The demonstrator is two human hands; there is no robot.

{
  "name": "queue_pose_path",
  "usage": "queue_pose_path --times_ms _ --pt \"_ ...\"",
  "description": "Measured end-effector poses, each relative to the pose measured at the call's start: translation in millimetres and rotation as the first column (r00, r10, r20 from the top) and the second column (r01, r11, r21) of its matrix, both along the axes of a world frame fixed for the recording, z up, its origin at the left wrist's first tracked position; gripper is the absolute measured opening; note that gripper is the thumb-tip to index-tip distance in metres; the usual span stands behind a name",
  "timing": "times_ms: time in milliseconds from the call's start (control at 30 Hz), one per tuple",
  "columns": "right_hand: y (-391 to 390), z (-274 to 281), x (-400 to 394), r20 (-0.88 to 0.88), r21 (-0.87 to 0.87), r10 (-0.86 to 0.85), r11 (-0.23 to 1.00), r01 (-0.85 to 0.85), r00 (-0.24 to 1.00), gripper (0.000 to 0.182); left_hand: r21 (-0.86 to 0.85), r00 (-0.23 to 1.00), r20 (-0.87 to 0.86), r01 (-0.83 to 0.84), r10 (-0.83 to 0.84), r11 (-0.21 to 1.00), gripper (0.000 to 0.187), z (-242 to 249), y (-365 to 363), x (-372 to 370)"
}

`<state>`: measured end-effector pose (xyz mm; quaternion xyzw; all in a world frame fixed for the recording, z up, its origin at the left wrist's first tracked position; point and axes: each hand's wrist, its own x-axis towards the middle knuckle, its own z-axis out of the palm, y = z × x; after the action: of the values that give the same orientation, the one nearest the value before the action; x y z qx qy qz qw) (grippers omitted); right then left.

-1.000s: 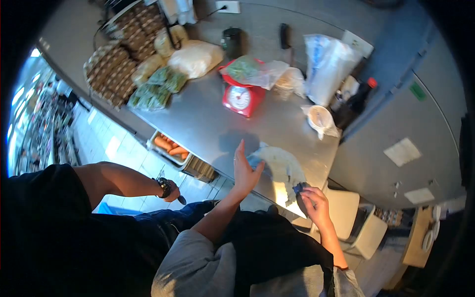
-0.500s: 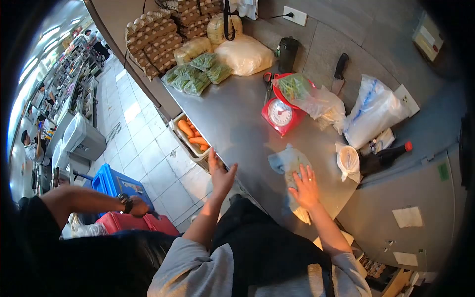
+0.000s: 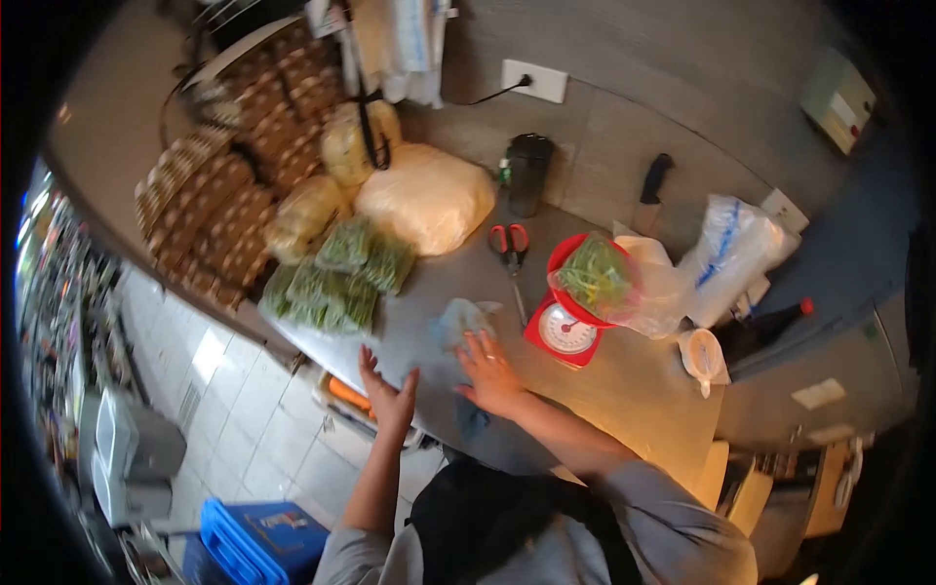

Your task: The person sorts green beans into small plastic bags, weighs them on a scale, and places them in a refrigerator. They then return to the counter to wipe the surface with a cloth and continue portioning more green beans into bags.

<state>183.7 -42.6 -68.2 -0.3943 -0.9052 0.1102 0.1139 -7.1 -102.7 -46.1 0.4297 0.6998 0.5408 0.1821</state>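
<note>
A light-blue cloth [image 3: 456, 320] lies on the steel table, partly covered by my right hand [image 3: 495, 378]. That hand rests flat on it with the fingers stretched out, a ring showing on one of them. More blue cloth shows below the wrist. My left hand [image 3: 392, 398] hovers over the table's near left edge, fingers apart and holding nothing. Beyond it lie bagged green vegetables [image 3: 327, 292]. To the right of the cloth are scissors [image 3: 510, 249] and a red kitchen scale [image 3: 565, 331], with a red bowl of bagged greens [image 3: 597, 273] on top.
Egg trays [image 3: 210, 214] are stacked at the back left beside a large pale bag [image 3: 429, 200]. A black tumbler [image 3: 529, 175] stands by the wall, near a knife [image 3: 653, 180]. A dark bottle [image 3: 765, 327] lies at right. Carrots [image 3: 348, 393] sit below the left edge.
My right hand and the cloth have moved left along the table, toward the bagged greens. My left hand stays open near the edge. The view has turned, and the other person's arm is out of sight.
</note>
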Motion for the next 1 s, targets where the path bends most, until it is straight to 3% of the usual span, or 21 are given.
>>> queue_pose_path --times_ms 167,233,267,333,400,467,533,667,733,767,833,933,1000 --pt "43 11 -43 -0.164 -0.073 -0.051 0.997 0.04 0.985 0.07 0.0 0.986 0.11 0.128 -0.128 0.992 0.095 -14 19 -32" --pt "25 21 -29 -0.512 -0.182 -0.281 0.959 0.217 0.812 0.071 -0.012 0.976 0.141 0.168 -0.165 0.986 0.095 -10 21 -37" --pt "13 28 -19 -0.648 -0.246 -0.371 0.929 0.278 0.665 0.072 -0.015 0.975 0.142 0.174 -0.17 0.985 0.093 -5 22 -37" --pt "-19 38 8 -0.77 -0.521 -0.622 0.741 0.423 0.142 0.075 0.005 0.968 0.16 0.193 -0.192 0.981 0.092 -9 27 -42" --pt "-24 64 46 -0.637 -0.771 -0.66 0.546 0.329 -0.398 0.078 0.028 0.959 0.159 0.232 -0.234 0.972 0.092 -4 34 -40" --pt "-3 41 97 -0.601 -0.799 -0.596 0.426 0.425 -0.533 0.071 0.049 0.947 0.133 0.288 -0.292 0.956 0.092 6 42 -32" --pt "18 87 111 -0.698 -0.716 -0.588 0.567 0.407 -0.408 0.052 0.096 0.924 0.152 0.34 -0.351 0.936 0.093 17 53 -15" --pt "54 99 146 -0.516 -0.854 -0.676 0.454 0.254 -0.526 0.038 0.164 0.877 0.159 0.429 -0.453 0.888 0.095 44 57 24" --pt "59 123 137 -0.597 -0.796 -0.593 0.518 0.312 -0.54 0.033 0.18 0.862 0.156 0.456 -0.483 0.872 0.095 48 53 39" --pt "59 136 131 -0.659 -0.746 -0.55 0.565 0.352 -0.514 0.032 0.178 0.86 0.147 0.462 -0.488 0.869 0.095 44 51 42" --pt "50 163 110 -0.84 -0.541 -0.442 0.728 0.421 -0.314 0.031 0.168 0.871 0.155 0.441 -0.466 0.882 0.094 43 37 43" --pt "27 184 83 -0.898 -0.44 -0.416 0.855 0.273 -0.144 0.033 0.131 0.915 0.161 0.351 -0.369 0.927 0.094 45 12 26" --pt "23 186 62 -0.898 -0.433 -0.419 0.895 0.105 -0.13 0.032 0.065 0.951 0.118 0.279 -0.285 0.958 0.094 43 -14 9"
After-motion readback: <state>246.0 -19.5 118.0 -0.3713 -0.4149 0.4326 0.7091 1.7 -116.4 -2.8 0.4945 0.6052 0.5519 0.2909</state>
